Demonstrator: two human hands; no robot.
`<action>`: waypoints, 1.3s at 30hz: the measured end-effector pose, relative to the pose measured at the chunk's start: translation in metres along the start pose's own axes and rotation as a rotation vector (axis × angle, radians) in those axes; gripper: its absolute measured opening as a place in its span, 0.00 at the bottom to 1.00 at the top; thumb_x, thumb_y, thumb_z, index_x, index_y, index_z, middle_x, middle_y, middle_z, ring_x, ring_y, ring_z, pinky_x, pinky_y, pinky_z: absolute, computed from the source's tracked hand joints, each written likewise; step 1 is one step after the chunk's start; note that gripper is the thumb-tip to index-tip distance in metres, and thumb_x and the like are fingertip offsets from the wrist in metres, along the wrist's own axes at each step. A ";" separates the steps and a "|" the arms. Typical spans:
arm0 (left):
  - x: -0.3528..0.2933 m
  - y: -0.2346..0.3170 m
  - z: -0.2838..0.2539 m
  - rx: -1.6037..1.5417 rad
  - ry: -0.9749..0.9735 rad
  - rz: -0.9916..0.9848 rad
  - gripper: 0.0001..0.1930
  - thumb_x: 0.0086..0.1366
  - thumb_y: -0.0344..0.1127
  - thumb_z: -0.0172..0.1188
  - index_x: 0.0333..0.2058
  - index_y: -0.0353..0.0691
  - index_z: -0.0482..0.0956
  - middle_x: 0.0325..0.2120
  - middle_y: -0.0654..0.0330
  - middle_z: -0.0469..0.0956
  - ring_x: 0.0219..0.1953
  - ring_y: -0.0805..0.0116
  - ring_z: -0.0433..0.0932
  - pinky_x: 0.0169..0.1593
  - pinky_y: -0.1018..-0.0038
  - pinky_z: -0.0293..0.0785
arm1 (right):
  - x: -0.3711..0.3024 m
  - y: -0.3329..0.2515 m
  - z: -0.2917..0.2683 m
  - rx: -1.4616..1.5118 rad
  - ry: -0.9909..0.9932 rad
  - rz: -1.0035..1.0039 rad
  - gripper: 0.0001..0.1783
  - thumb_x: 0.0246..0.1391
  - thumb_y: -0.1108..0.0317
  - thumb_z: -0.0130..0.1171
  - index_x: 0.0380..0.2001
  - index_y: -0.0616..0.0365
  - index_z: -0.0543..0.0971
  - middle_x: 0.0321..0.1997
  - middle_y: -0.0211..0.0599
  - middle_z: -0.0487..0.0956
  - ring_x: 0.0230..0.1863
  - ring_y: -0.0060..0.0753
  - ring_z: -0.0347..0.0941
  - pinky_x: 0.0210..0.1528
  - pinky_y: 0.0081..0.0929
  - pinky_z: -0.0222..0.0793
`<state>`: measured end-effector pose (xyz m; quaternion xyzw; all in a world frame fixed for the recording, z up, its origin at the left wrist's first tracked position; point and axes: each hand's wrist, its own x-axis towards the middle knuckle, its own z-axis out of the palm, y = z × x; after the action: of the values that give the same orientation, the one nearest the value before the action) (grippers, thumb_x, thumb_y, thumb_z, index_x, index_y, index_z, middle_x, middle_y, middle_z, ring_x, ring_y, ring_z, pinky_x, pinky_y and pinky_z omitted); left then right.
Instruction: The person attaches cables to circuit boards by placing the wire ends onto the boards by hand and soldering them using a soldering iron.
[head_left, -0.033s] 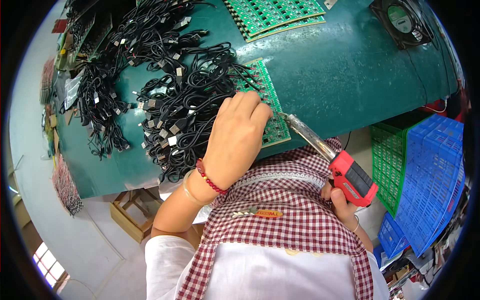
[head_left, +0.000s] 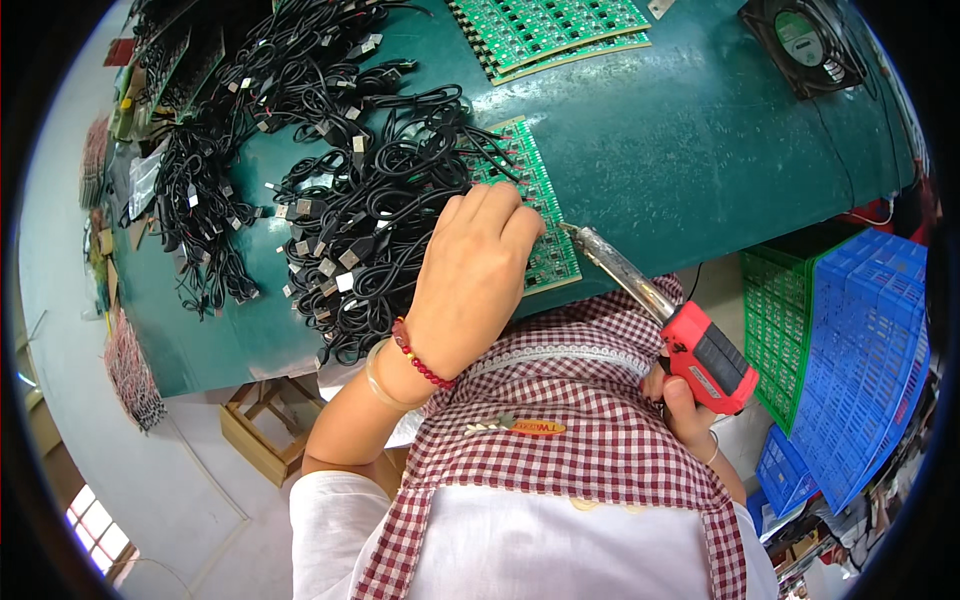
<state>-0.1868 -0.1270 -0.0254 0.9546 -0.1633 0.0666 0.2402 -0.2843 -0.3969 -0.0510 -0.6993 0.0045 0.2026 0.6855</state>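
Along the near edge of a green worktable [head_left: 690, 150], a green circuit board [head_left: 540, 175] lies flat, its long axis running away from the worker, the far end slanting slightly left. The left hand [head_left: 482, 245] is the nearer of the two, its fingers arched over the board's left side, so that most of the board's uncovered surface lies to the right of the knuckles. From the right hand, the board lies forward and to the left, bridged by a soldering iron [head_left: 650, 296] whose tip points at the board's right edge, just beside the left fingers; whether tip and board touch cannot be told.

The left hand reaches forward, back of the hand up and fingers bent down, a red bead bracelet [head_left: 425, 370] at the wrist. Its fingertips are hidden, and whether they pinch anything cannot be told. The right hand [head_left: 688, 418], low in front of a checked apron [head_left: 560, 455], is closed around the iron's red and black handle.

Black cables [head_left: 375, 215] with metal plugs heap to the left of the board. Beyond it sit stacked circuit boards [head_left: 560, 25]; a fan [head_left: 800, 45] stands at far right, above green and blue crates [head_left: 870, 350].
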 end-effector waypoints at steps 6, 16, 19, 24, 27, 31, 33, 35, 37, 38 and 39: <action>0.000 0.000 0.000 0.001 -0.020 -0.008 0.06 0.49 0.21 0.59 0.28 0.36 0.74 0.26 0.58 0.70 0.33 0.58 0.71 0.37 0.67 0.67 | 0.000 -0.002 -0.001 0.103 0.027 0.036 0.25 0.57 0.58 0.54 0.48 0.67 0.65 0.20 0.36 0.69 0.22 0.27 0.65 0.27 0.26 0.65; -0.002 0.002 0.001 0.005 -0.014 -0.005 0.07 0.48 0.21 0.59 0.28 0.36 0.74 0.26 0.57 0.69 0.33 0.58 0.71 0.38 0.67 0.68 | -0.001 0.005 -0.003 -0.086 -0.049 -0.008 0.23 0.57 0.57 0.54 0.45 0.67 0.66 0.21 0.36 0.70 0.23 0.26 0.66 0.29 0.25 0.65; -0.002 0.001 0.001 0.003 -0.022 -0.003 0.08 0.47 0.21 0.59 0.28 0.36 0.74 0.27 0.57 0.69 0.33 0.58 0.71 0.38 0.67 0.68 | -0.003 0.002 0.002 0.047 0.030 0.010 0.25 0.58 0.57 0.53 0.48 0.68 0.65 0.20 0.35 0.69 0.22 0.26 0.65 0.28 0.26 0.65; 0.002 0.002 -0.001 0.011 -0.016 0.004 0.08 0.47 0.21 0.60 0.28 0.36 0.73 0.27 0.57 0.70 0.34 0.58 0.71 0.38 0.67 0.68 | 0.002 -0.001 0.002 0.105 0.056 -0.028 0.27 0.58 0.58 0.53 0.52 0.68 0.64 0.20 0.35 0.69 0.21 0.26 0.64 0.27 0.26 0.65; 0.002 0.000 -0.001 0.010 -0.005 0.002 0.07 0.47 0.21 0.59 0.27 0.36 0.73 0.26 0.57 0.69 0.33 0.58 0.71 0.38 0.67 0.67 | 0.004 -0.001 0.003 0.104 0.059 -0.039 0.27 0.58 0.58 0.53 0.52 0.68 0.64 0.19 0.35 0.68 0.21 0.26 0.63 0.26 0.26 0.64; 0.002 0.000 -0.001 0.008 -0.010 0.030 0.05 0.49 0.24 0.57 0.27 0.37 0.73 0.26 0.57 0.67 0.31 0.58 0.68 0.35 0.68 0.65 | 0.006 -0.003 0.003 0.134 0.076 -0.042 0.26 0.58 0.57 0.52 0.51 0.68 0.64 0.19 0.35 0.68 0.20 0.26 0.63 0.26 0.26 0.64; 0.000 0.002 -0.003 0.025 -0.030 0.027 0.04 0.50 0.25 0.55 0.27 0.37 0.73 0.27 0.57 0.67 0.31 0.58 0.68 0.35 0.68 0.65 | 0.005 -0.006 0.004 0.206 0.079 -0.060 0.24 0.58 0.59 0.53 0.49 0.67 0.65 0.22 0.34 0.69 0.23 0.25 0.64 0.28 0.25 0.65; -0.003 0.004 -0.008 0.038 -0.071 0.036 0.05 0.50 0.27 0.53 0.28 0.37 0.72 0.28 0.57 0.67 0.33 0.59 0.68 0.37 0.68 0.64 | 0.009 -0.013 0.004 0.243 0.086 -0.080 0.23 0.59 0.60 0.53 0.49 0.67 0.65 0.24 0.34 0.70 0.25 0.25 0.65 0.31 0.25 0.66; -0.002 0.011 -0.014 0.112 -0.097 0.073 0.06 0.50 0.28 0.52 0.29 0.38 0.70 0.28 0.58 0.66 0.33 0.62 0.67 0.39 0.68 0.64 | 0.013 -0.014 0.005 0.199 0.131 -0.115 0.24 0.58 0.57 0.52 0.49 0.67 0.65 0.21 0.34 0.68 0.22 0.25 0.64 0.27 0.25 0.65; -0.003 0.017 -0.019 0.194 -0.150 0.058 0.06 0.50 0.28 0.52 0.29 0.39 0.71 0.29 0.59 0.67 0.35 0.62 0.68 0.43 0.69 0.65 | 0.014 -0.013 0.005 0.155 0.191 -0.127 0.26 0.58 0.54 0.52 0.48 0.66 0.64 0.19 0.33 0.67 0.19 0.25 0.63 0.24 0.25 0.65; -0.004 0.020 -0.022 0.189 -0.125 0.071 0.06 0.49 0.27 0.53 0.29 0.39 0.72 0.31 0.59 0.69 0.37 0.61 0.69 0.45 0.68 0.66 | 0.016 -0.013 0.005 0.179 0.214 -0.142 0.26 0.58 0.54 0.52 0.48 0.66 0.64 0.18 0.33 0.66 0.18 0.24 0.63 0.23 0.25 0.64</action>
<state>-0.1986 -0.1315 0.0018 0.9688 -0.2046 0.0307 0.1362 -0.2674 -0.3873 -0.0436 -0.6516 0.0464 0.0767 0.7533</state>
